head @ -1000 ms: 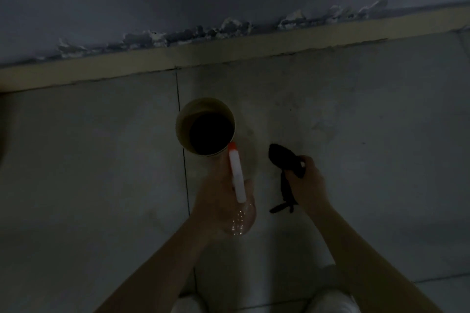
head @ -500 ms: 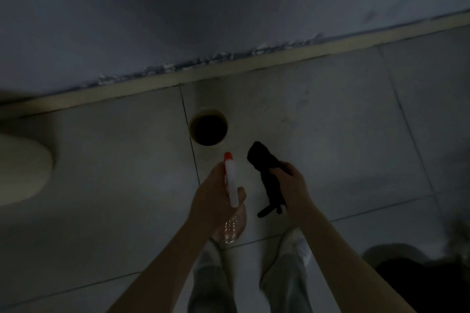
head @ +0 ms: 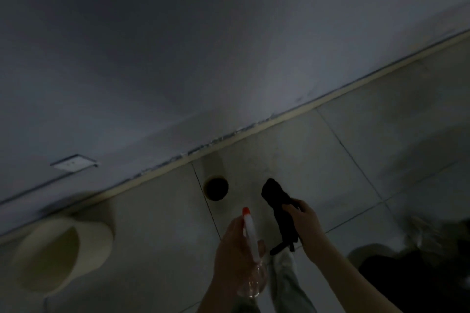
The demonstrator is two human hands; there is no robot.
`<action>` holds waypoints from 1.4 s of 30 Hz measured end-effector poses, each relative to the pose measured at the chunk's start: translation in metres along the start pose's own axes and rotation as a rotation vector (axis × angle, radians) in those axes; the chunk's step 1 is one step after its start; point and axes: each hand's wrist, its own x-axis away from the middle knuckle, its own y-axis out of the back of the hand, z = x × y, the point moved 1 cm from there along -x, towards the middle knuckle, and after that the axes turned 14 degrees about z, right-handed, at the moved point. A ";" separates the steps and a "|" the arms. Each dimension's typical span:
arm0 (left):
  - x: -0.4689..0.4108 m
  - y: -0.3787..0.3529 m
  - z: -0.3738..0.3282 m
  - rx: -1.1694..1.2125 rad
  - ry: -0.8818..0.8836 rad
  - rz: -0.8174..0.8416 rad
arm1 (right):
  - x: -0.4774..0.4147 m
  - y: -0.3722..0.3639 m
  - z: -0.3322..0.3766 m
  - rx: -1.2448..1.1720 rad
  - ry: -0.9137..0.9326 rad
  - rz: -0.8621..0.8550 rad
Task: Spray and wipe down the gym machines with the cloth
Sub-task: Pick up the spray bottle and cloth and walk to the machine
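The room is dim. My left hand point(head: 235, 251) grips a clear spray bottle point(head: 251, 283) with a white head and an orange nozzle tip, held upright over the tiled floor. To its right, my right hand point(head: 306, 227) holds a black cloth point(head: 278, 207). The cloth sticks up above my fingers and hangs down below them. No gym machine is recognisable in view.
A small round cup point(head: 215, 188) stands on the floor by the skirting, ahead of my hands. A pale bucket-like container point(head: 63, 251) sits at the lower left. A wall socket point(head: 73, 162) is on the grey wall. Dark blurred things point(head: 419, 269) lie at the lower right.
The view has risen and pulled back from the cup, so more wall, the socket and the pale container show. Both hands keep their hold on bottle and cloth.
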 end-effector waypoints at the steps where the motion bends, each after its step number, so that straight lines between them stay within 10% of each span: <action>1: 0.008 0.002 -0.013 -0.020 -0.019 0.008 | 0.015 0.004 0.010 -0.019 0.015 -0.011; 20: 0.172 0.013 -0.178 -0.332 -0.360 0.284 | 0.278 0.061 0.003 -0.570 0.270 -0.451; 42: 0.410 -0.289 -0.112 -0.663 -0.640 1.027 | 0.625 0.134 -0.329 -1.150 0.358 -1.129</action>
